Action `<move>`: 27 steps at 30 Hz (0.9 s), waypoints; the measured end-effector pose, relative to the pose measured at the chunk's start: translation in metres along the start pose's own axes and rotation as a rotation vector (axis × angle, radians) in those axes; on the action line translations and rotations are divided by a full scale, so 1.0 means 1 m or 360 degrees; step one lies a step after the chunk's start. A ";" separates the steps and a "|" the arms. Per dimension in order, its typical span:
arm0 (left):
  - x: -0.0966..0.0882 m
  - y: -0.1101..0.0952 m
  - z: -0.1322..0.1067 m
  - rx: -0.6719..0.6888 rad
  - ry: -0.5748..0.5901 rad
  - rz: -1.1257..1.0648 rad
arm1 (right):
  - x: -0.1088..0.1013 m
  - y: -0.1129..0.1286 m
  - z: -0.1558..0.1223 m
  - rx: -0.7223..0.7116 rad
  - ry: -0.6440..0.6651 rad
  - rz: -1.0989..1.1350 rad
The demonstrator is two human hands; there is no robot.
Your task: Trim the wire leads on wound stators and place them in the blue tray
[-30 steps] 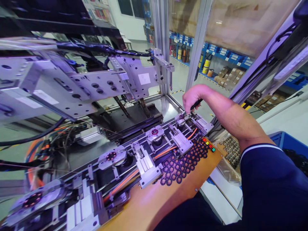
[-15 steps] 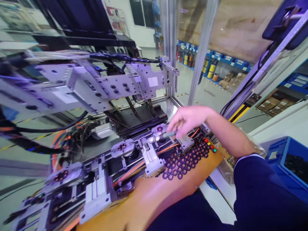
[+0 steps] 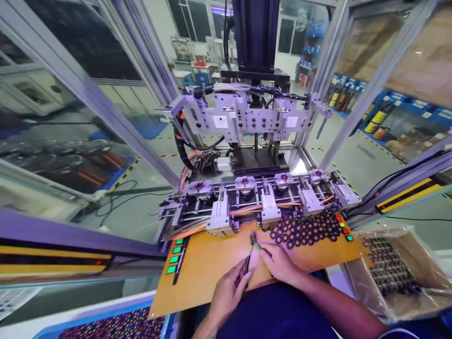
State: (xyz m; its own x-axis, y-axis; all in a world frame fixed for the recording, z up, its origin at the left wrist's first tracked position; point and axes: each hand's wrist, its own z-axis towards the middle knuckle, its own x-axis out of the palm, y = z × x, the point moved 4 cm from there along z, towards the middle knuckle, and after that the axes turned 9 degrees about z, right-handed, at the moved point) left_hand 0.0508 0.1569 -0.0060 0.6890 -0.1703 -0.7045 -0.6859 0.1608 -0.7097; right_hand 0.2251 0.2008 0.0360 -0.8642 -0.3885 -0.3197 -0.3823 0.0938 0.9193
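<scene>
While blue shelves stand beyond, left hand and right hand grasp pliers — above the orange tabletop.

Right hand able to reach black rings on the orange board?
Probably yes: the right hand is beside the black rings, nothing visibly between, though it seems busy with the metal-tipped pliers.

Bright, violet-tinged light washes over the machine; glare whitens a metal plate at its back, and 4 green buttons glow. The pliers look fairly crisp, the far-left background smeared. Wide-angle distortion slants the frame posts toward the edges.
</scene>
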 end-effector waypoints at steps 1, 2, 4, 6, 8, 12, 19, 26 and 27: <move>0.000 -0.003 -0.001 0.0008 -0.0011 0.0010 | -0.006 -0.005 -0.004 -0.0011 -0.0074 -0.0131; 0.000 -0.005 -0.001 0.0015 -0.0021 0.0019 | -0.012 -0.010 -0.010 -0.0020 -0.0128 -0.0258; -0.004 -0.007 -0.005 0.0027 -0.0037 0.0033 | -0.022 -0.016 -0.022 -0.0056 -0.0172 -0.0466; -0.013 -0.004 -0.010 0.0027 -0.0078 0.0065 | -0.033 -0.015 -0.034 -0.0125 -0.0172 -0.0620; -0.033 0.003 -0.016 0.0015 -0.0162 0.0133 | -0.045 -0.005 -0.044 -0.0228 -0.0136 -0.0725; -0.107 0.019 -0.009 0.0031 -0.0354 0.0362 | -0.079 0.040 -0.044 -0.0459 -0.0004 -0.0912; -0.243 0.016 0.118 0.0216 -0.0459 0.0837 | -0.114 0.147 0.062 -0.0832 0.0265 -0.1273; -0.240 0.009 0.196 0.0236 -0.0207 0.0962 | -0.096 0.181 0.152 -0.0833 0.0345 -0.1482; -0.238 0.007 0.197 0.0223 -0.0186 0.0966 | -0.093 0.182 0.154 -0.0826 0.0348 -0.1504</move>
State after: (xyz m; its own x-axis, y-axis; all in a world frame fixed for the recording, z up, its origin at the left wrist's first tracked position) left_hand -0.0719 0.3897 0.1557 0.2136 0.0974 -0.9721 -0.9308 0.3224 -0.1722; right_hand 0.1857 0.3955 0.1979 -0.1992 -0.2595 -0.9450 -0.6310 -0.7038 0.3263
